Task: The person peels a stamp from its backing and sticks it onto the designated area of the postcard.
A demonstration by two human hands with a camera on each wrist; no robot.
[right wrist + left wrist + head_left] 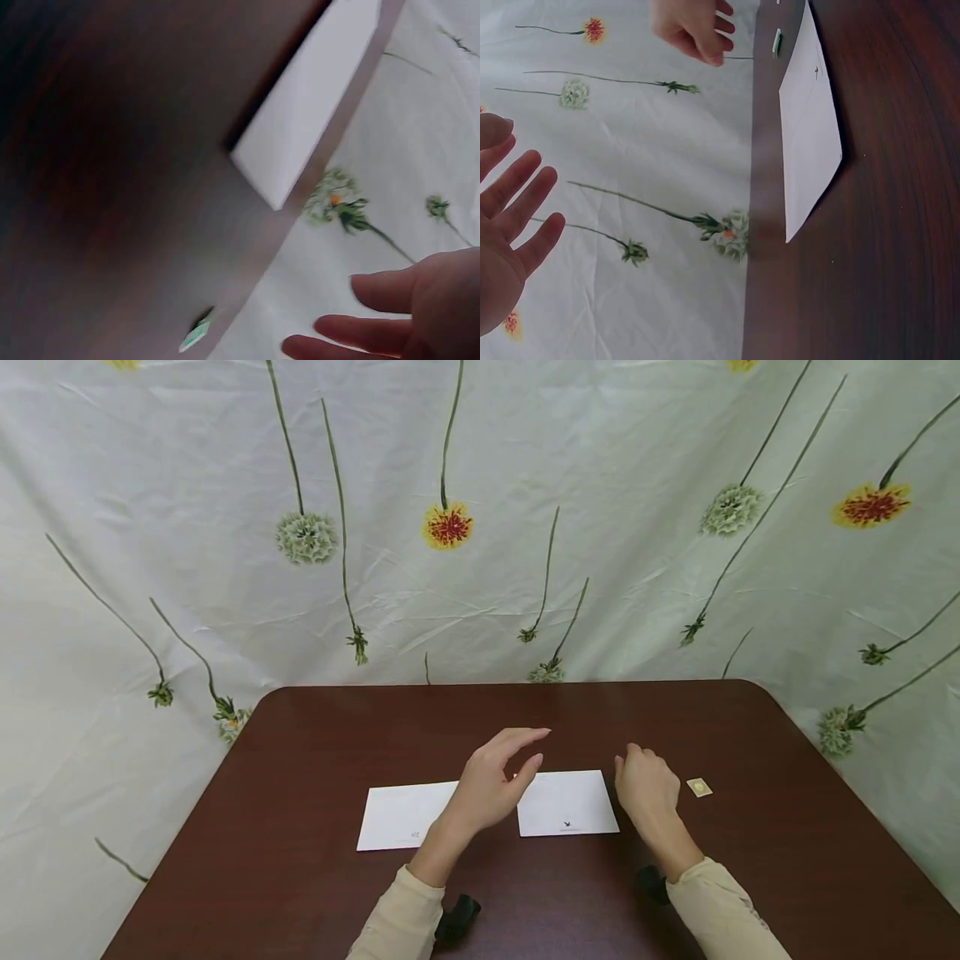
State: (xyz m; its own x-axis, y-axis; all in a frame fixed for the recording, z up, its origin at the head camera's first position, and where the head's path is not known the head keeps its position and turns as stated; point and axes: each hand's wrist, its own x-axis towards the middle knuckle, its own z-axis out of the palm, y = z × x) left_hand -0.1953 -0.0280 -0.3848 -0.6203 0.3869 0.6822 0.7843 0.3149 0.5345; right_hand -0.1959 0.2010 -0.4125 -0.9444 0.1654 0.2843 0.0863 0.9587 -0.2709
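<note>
Head view: the small yellowish square (pixel 699 787) is seen just right of the right hand (pixel 649 785), farther from the left hand (pixel 484 787); nothing is gripped by either.

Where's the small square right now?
In the head view, the square lies at right on the table, just right of the right hand, untouched.

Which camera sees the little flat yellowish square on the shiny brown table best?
The head view: it shows the little flat yellowish square whole, from above, even its round middle. The left wrist view shows it only as a thin greenish sliver; the right wrist view shows it slanted, near the bottom edge.
</note>
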